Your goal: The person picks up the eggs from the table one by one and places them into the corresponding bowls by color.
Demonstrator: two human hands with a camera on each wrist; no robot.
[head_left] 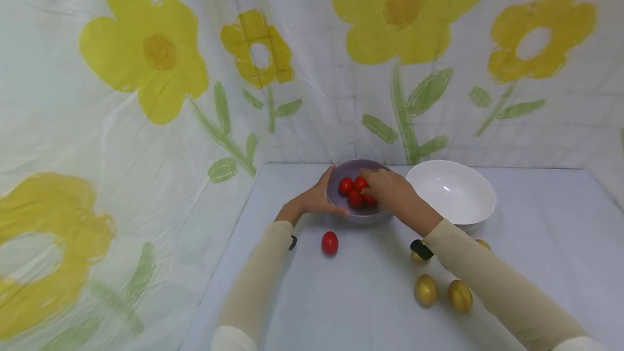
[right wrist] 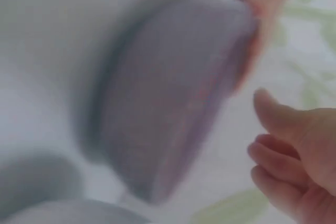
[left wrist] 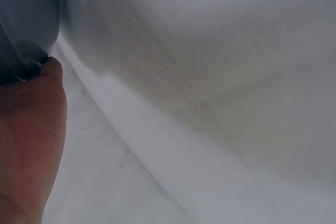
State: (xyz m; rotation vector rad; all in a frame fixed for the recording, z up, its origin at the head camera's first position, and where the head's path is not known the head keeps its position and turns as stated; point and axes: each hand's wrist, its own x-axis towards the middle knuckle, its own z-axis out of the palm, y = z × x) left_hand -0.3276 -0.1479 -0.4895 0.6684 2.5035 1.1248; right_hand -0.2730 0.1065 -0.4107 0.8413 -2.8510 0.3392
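On the left side of a purple bowl (head_left: pixel 363 219), my left hand (head_left: pixel 314 198) grips the rim with the thumb at the front and fingers toward the back. Several red eggs (head_left: pixel 355 199) lie inside the bowl. My right hand (head_left: pixel 392 191) is over the bowl's right side, bent downward and covering part of the eggs. In the blurred right wrist view, that hand's loosely bent fingers (right wrist: pixel 278 163) hold nothing and are above the rim. The left wrist view shows the left hand (left wrist: pixel 34 140) against the bowl's outer wall (left wrist: pixel 29 14).
One red egg (head_left: pixel 330 243) lies on the pale table in front of the bowl. A white bowl (head_left: pixel 453 194) stands close on the right. Several golden eggs (head_left: pixel 426 290) lie near the right forearm, some partly hidden by it. A flower-printed curtain (head_left: pixel 317 80) hangs behind the table.
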